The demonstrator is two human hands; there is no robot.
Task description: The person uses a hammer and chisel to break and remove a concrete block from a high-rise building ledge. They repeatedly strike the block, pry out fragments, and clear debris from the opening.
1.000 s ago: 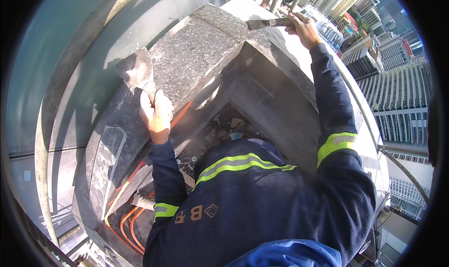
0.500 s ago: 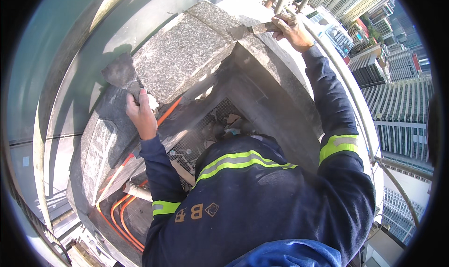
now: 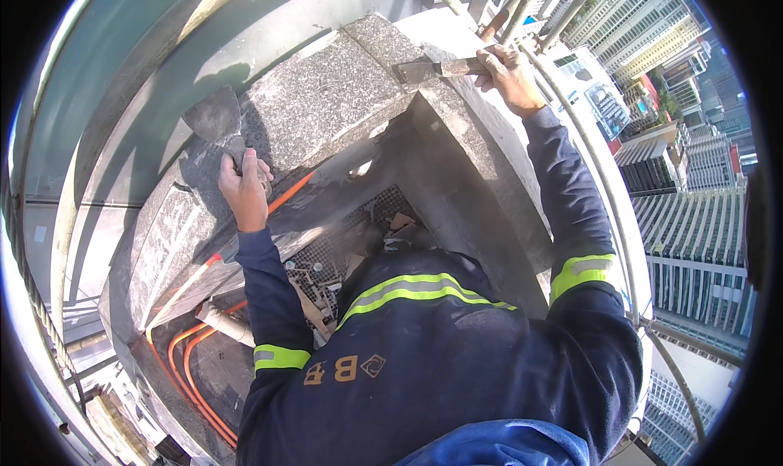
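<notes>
My left hand [image 3: 245,193] is closed round the handle of a wide putty knife [image 3: 215,117], its grey, dusty blade pointing up and away. That blade hovers at the left edge of a speckled granite ledge [image 3: 326,82]; whether it touches is unclear. At the far right, my right hand [image 3: 514,81] grips the handle of a narrower scraper [image 3: 418,73]. Its blade points left, over the ledge near its corner, with contact hard to tell. Both sleeves are dark blue with reflective bands.
Below the ledge lies a recess with mesh flooring [image 3: 383,209] and scattered debris. Orange tubing [image 3: 192,368] runs at lower left. Scaffold poles [image 3: 591,152] curve along the right, with tall buildings far below. A grey-green panelled wall [image 3: 106,99] rises at left.
The view has shifted slightly. My left hand has lifted the putty knife a little farther up relative to the ledge. My right hand stays near the corner, still holding the scraper.
</notes>
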